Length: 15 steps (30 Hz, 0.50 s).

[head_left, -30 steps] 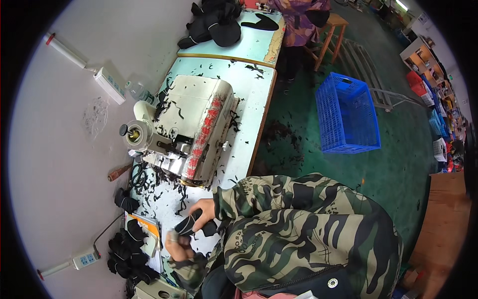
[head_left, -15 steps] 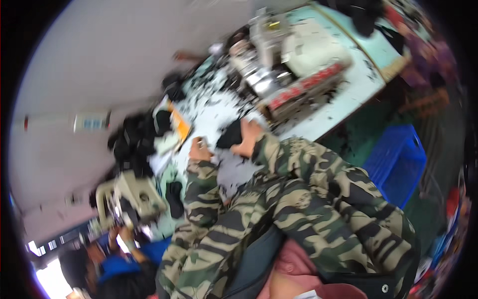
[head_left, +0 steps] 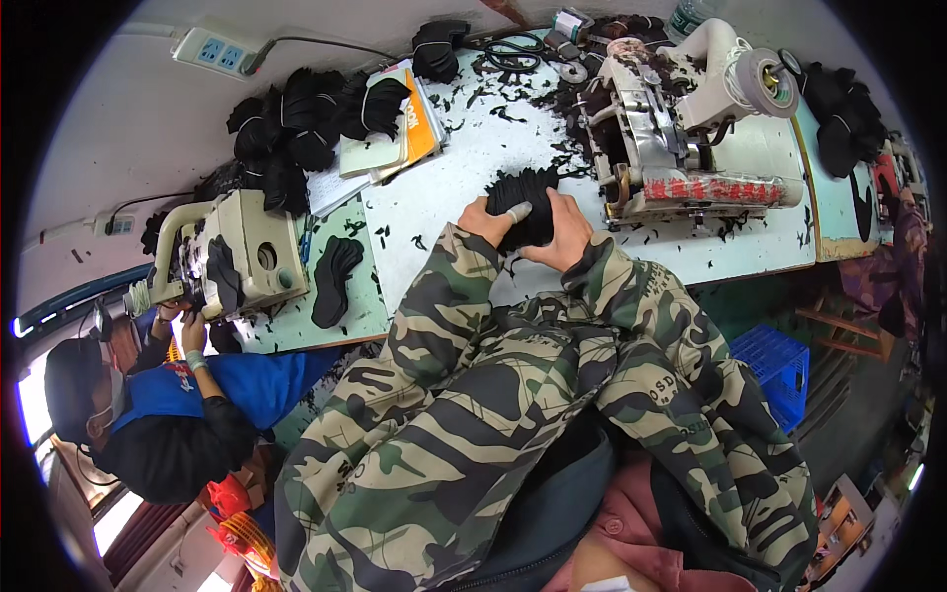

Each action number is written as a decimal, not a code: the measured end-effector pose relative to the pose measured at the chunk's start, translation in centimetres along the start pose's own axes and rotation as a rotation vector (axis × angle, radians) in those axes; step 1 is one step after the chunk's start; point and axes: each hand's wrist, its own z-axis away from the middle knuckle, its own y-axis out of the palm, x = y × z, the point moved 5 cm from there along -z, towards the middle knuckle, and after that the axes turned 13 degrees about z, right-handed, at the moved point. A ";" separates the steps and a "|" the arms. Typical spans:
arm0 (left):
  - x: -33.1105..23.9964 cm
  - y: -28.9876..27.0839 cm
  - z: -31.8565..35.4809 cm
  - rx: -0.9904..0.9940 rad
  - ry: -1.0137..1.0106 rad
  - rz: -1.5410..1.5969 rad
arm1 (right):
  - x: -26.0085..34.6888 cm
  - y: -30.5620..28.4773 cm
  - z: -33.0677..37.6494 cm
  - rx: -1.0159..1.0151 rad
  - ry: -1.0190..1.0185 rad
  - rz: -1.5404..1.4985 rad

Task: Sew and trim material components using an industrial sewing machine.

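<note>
A thick stack of black socks [head_left: 523, 192] stands on the white tabletop [head_left: 449, 187], squeezed between my two hands. My left hand [head_left: 485, 221] grips its left side, with the thumb pressed across the front. My right hand [head_left: 565, 233] is closed round the right side, thumb low on the near face. The fingers behind the stack are partly hidden. To the right of my hands is a linking or sewing machine [head_left: 646, 128] with a metal head and a red-lettered strip.
Tied bundles of black socks [head_left: 296, 118] lie at the left back beside papers and an orange-covered book [head_left: 422, 123]. Black scraps [head_left: 508, 113] litter the table. At the left, a co-worker [head_left: 187, 414] works at another machine [head_left: 242, 252]. A blue crate [head_left: 772, 370] stands low at the right.
My left hand, earlier apart from the black stack, now grips it together with my right hand. The head view has turned and is sharper.
</note>
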 end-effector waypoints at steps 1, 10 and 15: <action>0.1 -0.5 -0.1 -0.031 -0.029 -0.027 | -0.2 -0.1 -0.1 -0.018 0.013 -0.018; 3.8 -0.8 -1.6 0.118 -0.159 0.338 | -0.6 -0.5 -0.7 -0.036 0.110 -0.014; 4.7 -0.7 -1.9 0.119 -0.165 0.367 | -0.8 -0.6 -0.8 -0.071 0.136 0.008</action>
